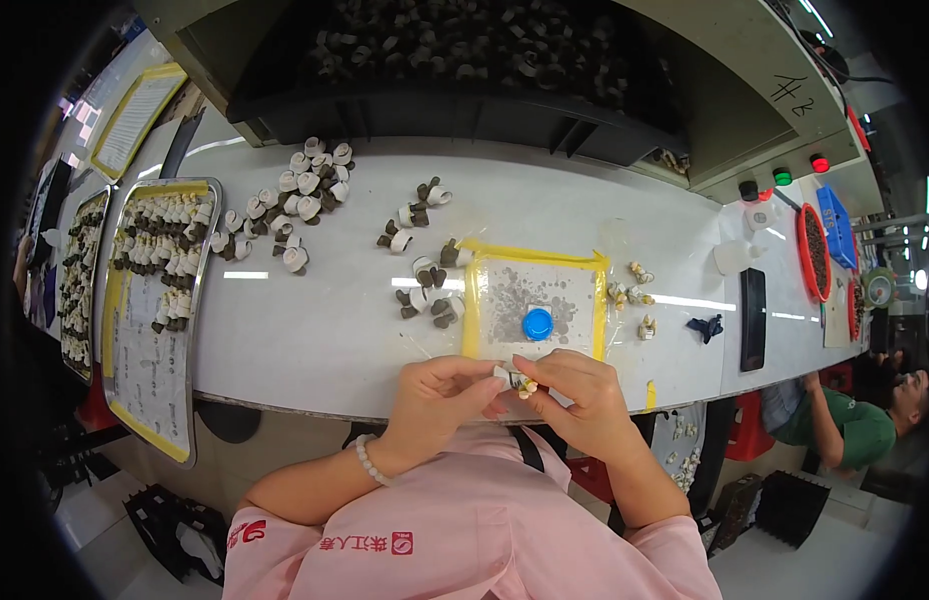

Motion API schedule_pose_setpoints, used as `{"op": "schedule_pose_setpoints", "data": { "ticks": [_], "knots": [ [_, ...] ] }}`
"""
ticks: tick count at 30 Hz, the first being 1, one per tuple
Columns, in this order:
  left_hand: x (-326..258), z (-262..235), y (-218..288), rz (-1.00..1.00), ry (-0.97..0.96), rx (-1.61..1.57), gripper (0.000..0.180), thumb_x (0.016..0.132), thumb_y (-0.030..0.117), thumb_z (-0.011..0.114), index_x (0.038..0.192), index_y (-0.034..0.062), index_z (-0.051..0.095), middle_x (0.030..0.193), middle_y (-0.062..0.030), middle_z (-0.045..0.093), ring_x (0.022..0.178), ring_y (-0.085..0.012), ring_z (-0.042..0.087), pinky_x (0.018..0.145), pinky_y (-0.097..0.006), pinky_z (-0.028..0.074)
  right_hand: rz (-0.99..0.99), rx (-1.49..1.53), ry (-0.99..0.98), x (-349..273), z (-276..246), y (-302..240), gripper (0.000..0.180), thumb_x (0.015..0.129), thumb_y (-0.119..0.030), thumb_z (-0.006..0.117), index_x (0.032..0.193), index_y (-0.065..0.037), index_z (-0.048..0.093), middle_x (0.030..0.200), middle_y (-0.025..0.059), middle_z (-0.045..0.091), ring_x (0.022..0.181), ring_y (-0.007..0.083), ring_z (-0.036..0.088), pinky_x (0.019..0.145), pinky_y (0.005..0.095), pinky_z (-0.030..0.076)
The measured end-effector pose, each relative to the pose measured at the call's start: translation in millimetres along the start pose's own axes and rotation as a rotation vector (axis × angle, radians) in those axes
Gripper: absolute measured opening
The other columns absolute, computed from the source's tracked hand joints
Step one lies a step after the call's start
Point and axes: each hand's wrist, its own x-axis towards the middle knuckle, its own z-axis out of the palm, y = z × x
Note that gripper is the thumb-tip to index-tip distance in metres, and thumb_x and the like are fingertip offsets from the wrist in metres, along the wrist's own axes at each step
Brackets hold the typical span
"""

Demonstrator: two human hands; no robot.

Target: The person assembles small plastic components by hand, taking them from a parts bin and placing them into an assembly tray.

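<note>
At the table's near edge my left hand (438,398) and my right hand (581,398) meet over one small part. Closed in a pinch, the left fingers grip its white end (502,374). My right thumb and fingers are closed around its other side, by the yellowish end (526,386). Fingertips hide some of the part, and its exact kind cannot be made out. Just beyond the hands, a blue round cap (538,324) sits on a spotted sheet with a yellow tape border (472,310).
Loose white-and-dark parts (308,182) lie in a heap left of centre, with several more (423,270) beside the sheet. Small yellowish parts (631,295) lie to its right. A metal tray (193,400) holds rows of parts. Across the back stands a black bin (455,118). A co-worker (845,425) sits at right.
</note>
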Motion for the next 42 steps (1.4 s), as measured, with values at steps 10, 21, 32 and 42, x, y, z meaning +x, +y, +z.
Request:
{"op": "schedule_pose_setpoints", "data": {
  "ticks": [10,21,32,42],
  "knots": [
    [0.7,0.0,1.6,-0.015,-0.011,-0.004,0.019,0.087,0.002,0.061,0.104,-0.0032,0.063,0.089,-0.0104,0.067,0.074,-0.0131,0.064,0.065,-0.025,0.054,0.024,-0.02,-0.066,2.4,-4.1,-2.8,0.034,0.071,0.005,0.066,0.104,0.003,0.063,0.08,0.0135,0.064,0.07,0.0271,0.062,0.061,0.0328,0.05],
    [0.9,-0.4,1.5,-0.007,-0.015,0.019,0.019,0.087,0.004,0.061,0.105,-0.0026,0.063,0.087,-0.0103,0.067,0.074,-0.0133,0.065,0.065,-0.025,0.054,0.034,-0.003,-0.024,1.9,-1.3,-2.4,0.038,0.067,0.008,0.066,0.104,0.0,0.066,0.077,0.0122,0.064,0.067,0.0226,0.061,0.059,0.0286,0.048],
    [2.3,1.0,1.3,0.012,-0.013,0.046,0.016,0.087,0.0,0.058,0.102,-0.0064,0.061,0.088,-0.015,0.066,0.069,-0.0172,0.065,0.061,-0.026,0.055,0.065,0.001,-0.013,-0.3,-0.4,-2.4,0.038,0.067,0.006,0.068,0.105,-0.002,0.066,0.078,0.0112,0.064,0.066,0.0203,0.061,0.06,0.0273,0.049],
    [1.9,0.8,2.3,-0.007,-0.015,0.037,0.016,0.088,0.001,0.058,0.102,-0.0066,0.061,0.087,-0.0144,0.066,0.069,-0.0165,0.065,0.06,-0.026,0.055,0.091,0.018,-0.02,-1.8,-0.2,-2.3,0.037,0.069,0.006,0.068,0.105,-0.002,0.066,0.078,0.0112,0.064,0.066,0.0199,0.061,0.06,0.0267,0.049]
  ]
}}
